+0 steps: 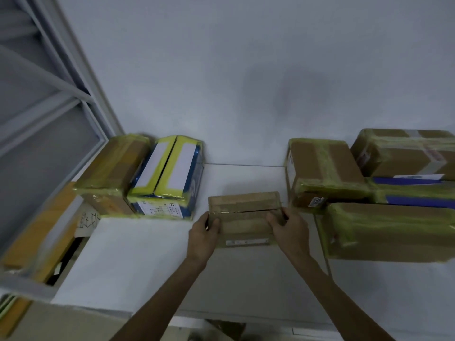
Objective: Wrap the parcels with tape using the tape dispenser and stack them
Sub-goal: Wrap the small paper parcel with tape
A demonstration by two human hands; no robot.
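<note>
I am seeing brown parcel (243,205), long axis running left-right | left hand (203,237), right hand (290,230) curling fingers round its ends

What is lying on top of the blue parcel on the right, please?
A taped brown parcel sits on the blue parcel, covering most of its top. A larger brown parcel in front hides its lower part.
</note>
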